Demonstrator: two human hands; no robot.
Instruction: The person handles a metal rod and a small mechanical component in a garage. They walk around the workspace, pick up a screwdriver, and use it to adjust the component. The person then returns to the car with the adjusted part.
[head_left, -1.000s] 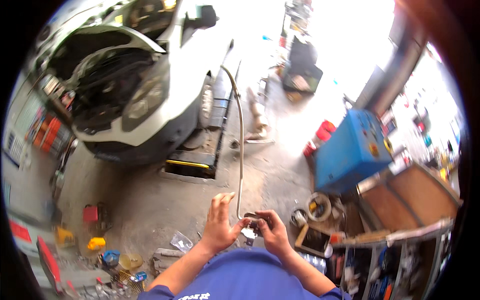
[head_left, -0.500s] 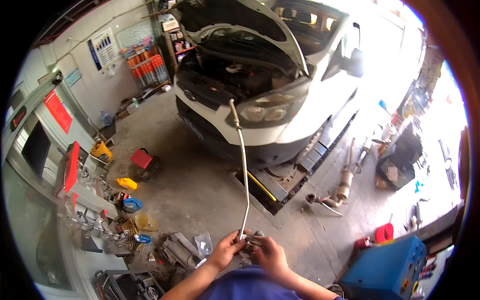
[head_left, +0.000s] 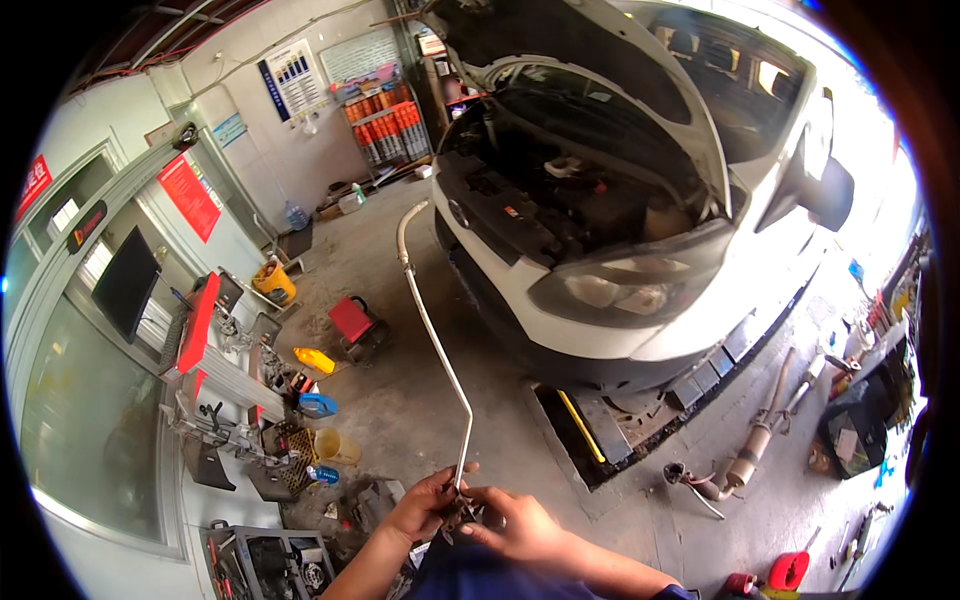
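Note:
Both my hands are at the near end of a long, thin metal pipe (head_left: 440,355), which slants up and away with bends along it. A pale hose-like curved piece (head_left: 404,232) forms its far end, left of the van's front. My left hand (head_left: 412,514) closes round the pipe's lower end from the left. My right hand (head_left: 520,526) closes in from the right, thumb and fingers on a small dark fitting (head_left: 458,512) at that end. The fingers partly hide this fitting, so its exact kind is unclear.
A white van (head_left: 680,340) with its hood (head_left: 640,70) raised stands ahead right. An exhaust pipe section (head_left: 748,455) lies on the floor at right. Leftward are a red-topped stool (head_left: 350,318), a yellow bucket (head_left: 273,283), jugs, a clamp-laden stand and a grey tool cart (head_left: 235,545).
The view has turned left, so the van sits farther right. The pipe's far end has swung from before the van's front to its left. Both hands still hold the near end.

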